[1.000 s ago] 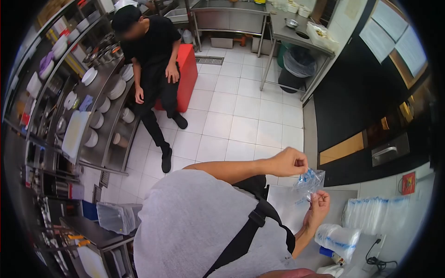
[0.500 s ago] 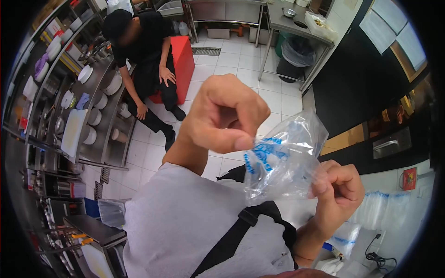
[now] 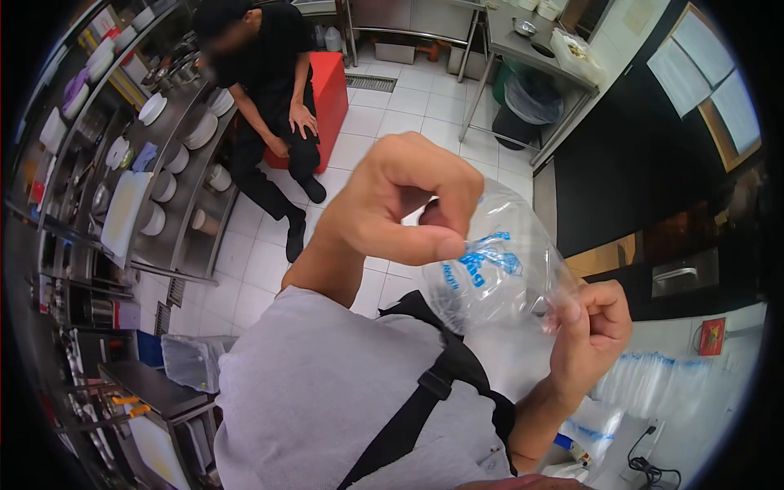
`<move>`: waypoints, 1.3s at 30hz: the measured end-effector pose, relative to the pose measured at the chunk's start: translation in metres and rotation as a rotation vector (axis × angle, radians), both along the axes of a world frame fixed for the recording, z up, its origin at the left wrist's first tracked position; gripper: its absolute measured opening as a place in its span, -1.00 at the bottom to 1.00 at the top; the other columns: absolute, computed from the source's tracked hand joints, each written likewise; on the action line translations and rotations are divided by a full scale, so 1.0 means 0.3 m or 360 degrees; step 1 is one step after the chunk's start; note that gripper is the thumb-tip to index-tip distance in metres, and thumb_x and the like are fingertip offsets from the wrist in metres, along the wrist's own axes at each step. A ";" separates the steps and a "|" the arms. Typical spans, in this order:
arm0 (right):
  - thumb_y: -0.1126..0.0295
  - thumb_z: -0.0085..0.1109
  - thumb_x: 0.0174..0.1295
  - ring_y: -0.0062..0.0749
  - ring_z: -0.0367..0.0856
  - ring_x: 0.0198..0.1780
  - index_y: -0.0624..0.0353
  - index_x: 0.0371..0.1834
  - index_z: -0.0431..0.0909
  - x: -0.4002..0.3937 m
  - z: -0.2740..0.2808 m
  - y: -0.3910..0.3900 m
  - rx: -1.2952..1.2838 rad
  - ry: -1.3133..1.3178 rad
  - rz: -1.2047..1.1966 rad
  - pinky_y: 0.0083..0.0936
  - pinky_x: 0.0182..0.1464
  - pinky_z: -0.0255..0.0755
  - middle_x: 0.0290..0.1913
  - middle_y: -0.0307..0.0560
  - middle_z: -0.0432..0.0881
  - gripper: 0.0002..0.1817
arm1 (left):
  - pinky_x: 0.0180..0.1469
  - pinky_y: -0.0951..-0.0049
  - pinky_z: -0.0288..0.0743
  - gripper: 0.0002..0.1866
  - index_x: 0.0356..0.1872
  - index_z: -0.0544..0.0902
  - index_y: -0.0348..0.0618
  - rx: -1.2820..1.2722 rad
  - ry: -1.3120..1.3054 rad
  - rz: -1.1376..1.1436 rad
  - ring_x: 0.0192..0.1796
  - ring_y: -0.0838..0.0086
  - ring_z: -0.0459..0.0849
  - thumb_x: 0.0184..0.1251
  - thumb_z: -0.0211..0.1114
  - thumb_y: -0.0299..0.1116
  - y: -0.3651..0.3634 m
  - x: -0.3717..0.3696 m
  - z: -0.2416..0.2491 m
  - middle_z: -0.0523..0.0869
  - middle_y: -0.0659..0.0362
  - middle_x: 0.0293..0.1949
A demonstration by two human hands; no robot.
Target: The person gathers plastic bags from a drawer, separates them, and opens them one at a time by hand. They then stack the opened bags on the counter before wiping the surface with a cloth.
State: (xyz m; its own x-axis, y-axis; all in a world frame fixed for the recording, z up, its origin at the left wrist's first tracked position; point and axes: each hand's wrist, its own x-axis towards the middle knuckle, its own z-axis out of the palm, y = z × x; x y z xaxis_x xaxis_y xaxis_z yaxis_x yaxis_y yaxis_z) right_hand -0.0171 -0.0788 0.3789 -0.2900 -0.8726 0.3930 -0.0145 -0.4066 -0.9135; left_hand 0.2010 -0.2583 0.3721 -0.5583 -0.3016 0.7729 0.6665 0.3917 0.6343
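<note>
A clear plastic bag (image 3: 518,261) with blue print hangs stretched between my two hands. My left hand (image 3: 412,200) pinches its left edge between thumb and curled fingers, near the print. At the bag's lower right edge, my right hand (image 3: 592,327) holds the film between thumb and bent fingers. The bag looks puffed out, and its lower part is hard to separate from the pale surface behind it.
A person in black (image 3: 269,90) sits on a red box (image 3: 328,106) ahead to the left. Metal shelves (image 3: 184,204) with bowls line the left. A steel table (image 3: 531,49) stands beyond, and more plastic bags (image 3: 661,376) are at lower right.
The bag has spread wider and rounder between my hands, and its print has turned. My left hand has shifted slightly right in view. The seated person's one hand has moved toward the knee.
</note>
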 end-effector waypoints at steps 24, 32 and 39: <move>0.58 0.25 0.44 -0.66 0.62 -0.16 0.27 -0.16 0.59 -0.133 -0.216 -0.092 0.0199 0.0077 -0.0114 -0.67 -0.06 0.48 -0.23 -0.22 0.68 -0.97 | 0.28 0.16 0.46 -0.40 0.34 0.60 -0.17 -0.0234 -0.0404 0.0482 0.13 0.01 0.65 0.18 0.40 -0.50 0.100 -0.346 -0.308 0.68 -0.06 0.13; 0.23 -0.06 0.65 -0.25 0.58 0.34 0.23 0.37 0.54 -0.406 -0.028 0.189 -0.0221 0.0511 -0.1299 -0.25 0.40 0.47 0.28 0.08 0.64 -0.59 | -0.35 0.46 0.44 -0.77 -0.38 0.56 -0.08 0.1225 0.0560 0.1231 -0.41 0.54 0.53 0.57 0.06 -0.49 -0.360 -0.299 -0.356 0.58 0.25 -0.46; 0.23 -0.16 0.65 0.00 0.36 0.55 0.33 0.51 0.37 -0.292 -0.249 -0.009 -0.0479 0.1169 -0.1223 -0.10 0.57 0.22 0.53 0.17 0.41 -0.48 | -0.67 0.43 0.10 -0.72 -0.52 0.45 0.06 0.2469 0.0279 0.0344 -0.69 0.53 0.33 0.49 0.08 -0.37 -0.193 -0.613 -0.660 0.43 0.29 -0.64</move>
